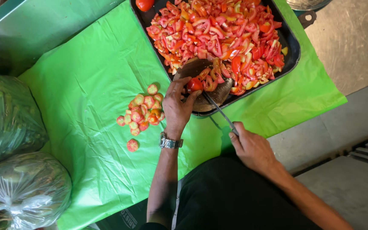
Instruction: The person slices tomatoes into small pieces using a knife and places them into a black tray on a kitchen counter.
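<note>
Tray (292, 40) of chopped tomatoes (218, 30) sits top centre on the sheet (86, 85), cutting board (201, 68) at its lower edge, tomato tops (143, 110) piled just left of it, bags of greens (9, 115) down the far left.

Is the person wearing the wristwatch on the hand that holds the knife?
No, the wristwatch sits on the left hand at the tomato, while the right hand grips the knife.

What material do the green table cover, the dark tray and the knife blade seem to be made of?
Green cover: likely thin plastic sheet; creased, slightly shiny.
Dark tray: probably coated metal; black, glossy rim.
Knife blade, held by the right hand: looks like bare steel; thin, grey.
</note>
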